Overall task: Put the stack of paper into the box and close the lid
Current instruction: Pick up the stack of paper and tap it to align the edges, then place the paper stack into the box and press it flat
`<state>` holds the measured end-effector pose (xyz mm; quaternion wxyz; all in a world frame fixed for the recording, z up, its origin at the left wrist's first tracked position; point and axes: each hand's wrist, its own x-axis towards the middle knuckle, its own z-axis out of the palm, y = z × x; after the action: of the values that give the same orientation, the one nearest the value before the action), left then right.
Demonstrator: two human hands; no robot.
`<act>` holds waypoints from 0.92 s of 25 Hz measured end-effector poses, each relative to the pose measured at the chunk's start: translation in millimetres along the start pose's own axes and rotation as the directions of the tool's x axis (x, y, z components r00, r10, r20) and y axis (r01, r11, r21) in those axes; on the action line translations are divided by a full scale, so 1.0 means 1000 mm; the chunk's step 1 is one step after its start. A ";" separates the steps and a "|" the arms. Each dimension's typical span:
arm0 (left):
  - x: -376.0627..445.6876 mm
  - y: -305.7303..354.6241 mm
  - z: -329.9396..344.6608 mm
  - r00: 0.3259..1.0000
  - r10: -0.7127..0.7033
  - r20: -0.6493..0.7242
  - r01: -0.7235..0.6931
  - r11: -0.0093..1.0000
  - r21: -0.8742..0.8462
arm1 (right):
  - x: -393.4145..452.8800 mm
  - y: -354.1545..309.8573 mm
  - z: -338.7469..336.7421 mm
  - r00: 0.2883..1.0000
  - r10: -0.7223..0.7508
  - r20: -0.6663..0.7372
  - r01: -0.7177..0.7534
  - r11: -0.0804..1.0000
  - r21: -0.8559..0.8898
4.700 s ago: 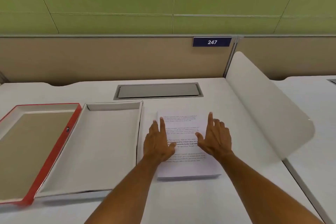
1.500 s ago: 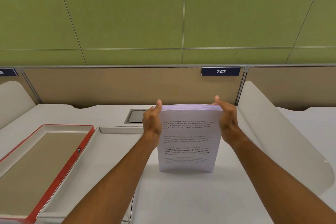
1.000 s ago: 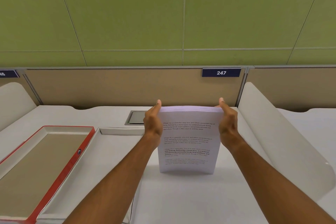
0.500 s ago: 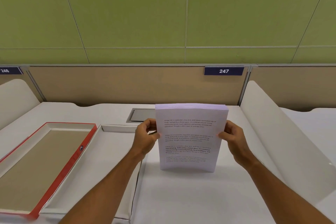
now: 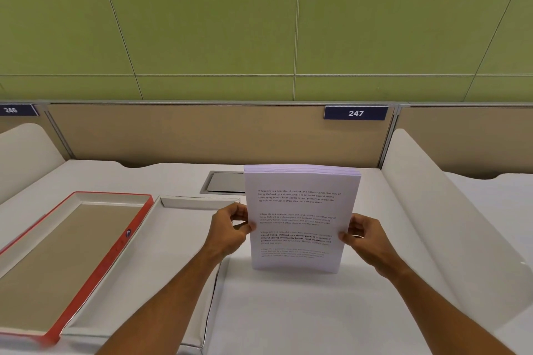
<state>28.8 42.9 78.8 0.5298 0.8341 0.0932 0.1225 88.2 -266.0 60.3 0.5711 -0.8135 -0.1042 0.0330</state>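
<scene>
At nine o'clock on the white desk [image 5: 288, 311] the red-rimmed lid [image 5: 72, 239] lies upturned, its near corner cut off by the frame edge. Just beside it sits the open white box [image 5: 161, 245], partly covered by the left forearm. The left hand [image 5: 229, 229] and right hand [image 5: 364, 235] pinch the stack of paper [image 5: 300, 219] at its side edges, thumbs in front, the other fingers hidden behind the sheets. A second ago both hands gripped its top corners; they have dropped to mid-height. The stack stands upright at twelve o'clock, bottom edge at the desk; whether it touches is unclear. Its lowest lines of print are too blurred to read.
</scene>
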 end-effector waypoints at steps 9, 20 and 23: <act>0.000 0.014 -0.009 0.998 -0.037 -0.045 0.033 0.997 -0.073 | 0.005 -0.013 -0.009 0.999 0.014 0.035 -0.017 0.995 0.099; 0.005 0.039 -0.074 0.986 -0.148 -0.081 0.109 0.925 -0.363 | 0.028 -0.089 0.015 0.987 -0.022 0.157 -0.026 0.955 0.295; 0.013 0.026 -0.106 0.973 -0.214 -0.090 0.166 0.911 -0.377 | 0.033 -0.100 0.048 0.984 0.016 0.178 -0.069 0.952 0.299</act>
<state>10.0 126.7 146.5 0.6783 0.6977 0.1835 0.1394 99.2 -182.2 139.9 0.6775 -0.7119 -0.1297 0.1317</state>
